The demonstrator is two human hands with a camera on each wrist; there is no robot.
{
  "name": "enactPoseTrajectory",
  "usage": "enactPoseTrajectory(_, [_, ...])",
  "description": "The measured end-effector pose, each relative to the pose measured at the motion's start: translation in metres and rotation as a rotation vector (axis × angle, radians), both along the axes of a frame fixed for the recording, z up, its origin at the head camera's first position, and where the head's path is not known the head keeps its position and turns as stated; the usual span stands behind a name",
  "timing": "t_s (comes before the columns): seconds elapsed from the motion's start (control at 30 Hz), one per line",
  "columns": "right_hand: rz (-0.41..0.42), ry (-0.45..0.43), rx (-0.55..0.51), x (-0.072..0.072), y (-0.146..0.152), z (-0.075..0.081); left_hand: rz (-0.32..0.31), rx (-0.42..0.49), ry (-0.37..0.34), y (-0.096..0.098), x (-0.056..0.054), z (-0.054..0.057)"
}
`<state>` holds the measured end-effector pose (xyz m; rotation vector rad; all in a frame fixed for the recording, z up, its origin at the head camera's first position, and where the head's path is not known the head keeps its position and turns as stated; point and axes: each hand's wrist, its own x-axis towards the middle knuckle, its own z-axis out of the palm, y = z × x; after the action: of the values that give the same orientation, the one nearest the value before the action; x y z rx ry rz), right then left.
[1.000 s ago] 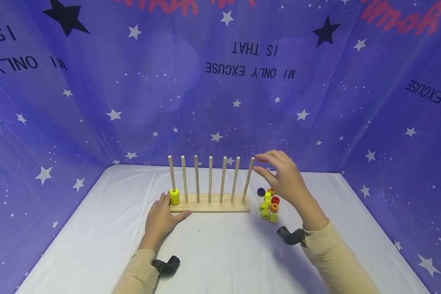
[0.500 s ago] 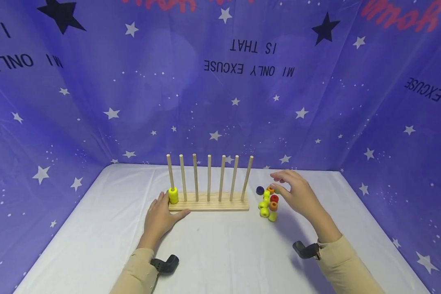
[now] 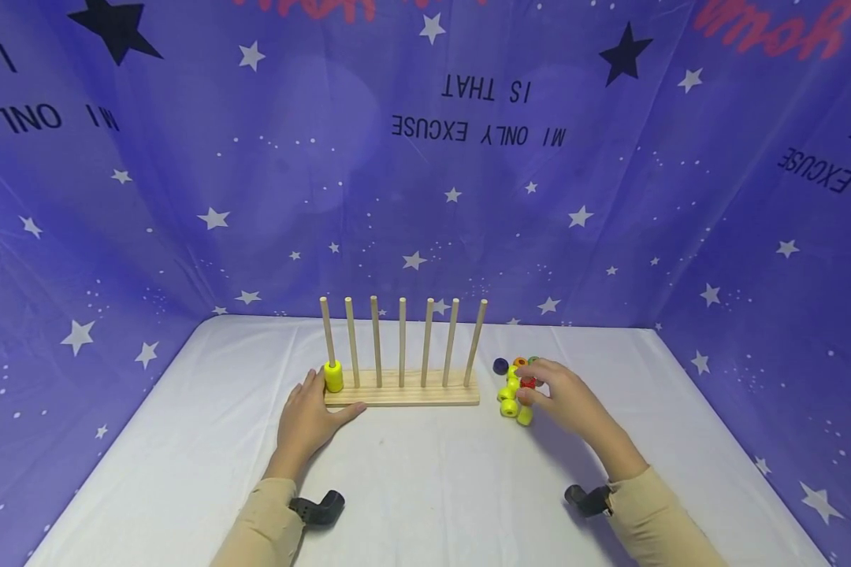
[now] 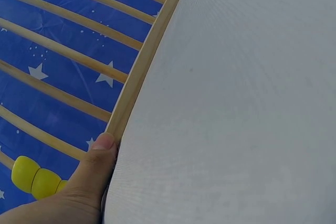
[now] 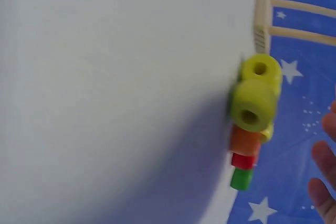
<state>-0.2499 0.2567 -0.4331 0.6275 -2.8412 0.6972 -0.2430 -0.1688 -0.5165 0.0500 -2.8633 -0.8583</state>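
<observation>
A wooden peg stand [image 3: 411, 398] has several upright pegs in a row; stacked yellow beads [image 3: 334, 378] sit on its leftmost peg. My left hand [image 3: 303, 421] holds the stand's left end, fingers along the side. In the left wrist view the thumb [image 4: 97, 166] presses the base's front edge. My right hand [image 3: 567, 398] hovers at the loose bead pile, thumb and fingers apart, partly covering it. Yellow beads [image 3: 509, 409] lie nearest the front, with a dark blue bead [image 3: 500, 366] at the back left. The right wrist view shows orange [image 5: 245, 140], red [image 5: 244, 160] and green [image 5: 241, 179] beads.
A white cloth [image 3: 411, 488] covers the table. Purple-blue star-printed fabric [image 3: 354, 197] rises behind it and on both sides. Black camera mounts are strapped at the left wrist [image 3: 319, 509] and the right wrist [image 3: 589, 500].
My right hand has moved from the top of the rightmost peg right and down to the loose beads, its fingers parted. The left hand stays at the stand's left end.
</observation>
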Motion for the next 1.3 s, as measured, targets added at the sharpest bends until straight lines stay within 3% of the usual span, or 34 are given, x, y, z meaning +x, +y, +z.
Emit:
enactPoseTrajectory(0.2, [0.066, 0.004, 0.138, -0.001, -0.009, -0.014, 0.0, 0.002, -0.003, 0.0, 0.0, -0.001])
enactPoseTrajectory(0.47, [0.12, 0.061, 0.27, -0.002, -0.016, -0.017, 0.001, 0.014, -0.022, -0.002, -0.001, -0.001])
enactPoseTrajectory(0.83, [0.092, 0.038, 0.313, 0.0, -0.02, -0.019, -0.005, 0.01, -0.015, -0.002, 0.0, -0.001])
enactPoseTrajectory(1.3, [0.143, 0.096, 0.302, -0.001, -0.017, -0.024, -0.004, 0.004, 0.0, -0.002, 0.0, -0.001])
